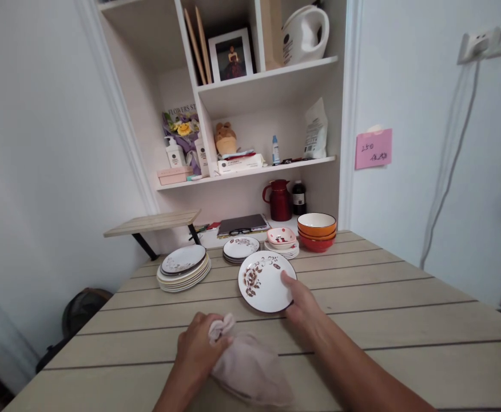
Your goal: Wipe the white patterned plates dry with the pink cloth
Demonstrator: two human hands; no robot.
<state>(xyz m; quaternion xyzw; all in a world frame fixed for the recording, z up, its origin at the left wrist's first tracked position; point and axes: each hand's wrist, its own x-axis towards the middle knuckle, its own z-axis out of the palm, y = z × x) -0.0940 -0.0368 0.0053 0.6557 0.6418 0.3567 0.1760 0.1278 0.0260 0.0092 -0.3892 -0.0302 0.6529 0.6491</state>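
Note:
My right hand (pixel 298 297) grips the right edge of a white plate (pixel 270 289) with a dark rim and brown flowers, thumb on its upper face. The plate is tilted toward me above the wooden table. Lower and to the left, my left hand (pixel 201 343) is closed around a bunched pale cloth (pixel 250 366), whose loose end hangs down to the right. Behind the plate stands a short stack of flowered plates (pixel 241 249). A taller stack of plates (pixel 184 269) sits farther left, its top plate dark-rimmed.
Small pink-rimmed bowls (pixel 281 236) rest on little plates, beside stacked orange and red bowls (pixel 317 234). A raised wooden stand (pixel 154 222) is at the table's back left. Behind are a red jug (pixel 279 200), a dark bottle (pixel 299 197), a laptop (pixel 242 225) and white shelves (pixel 267 88).

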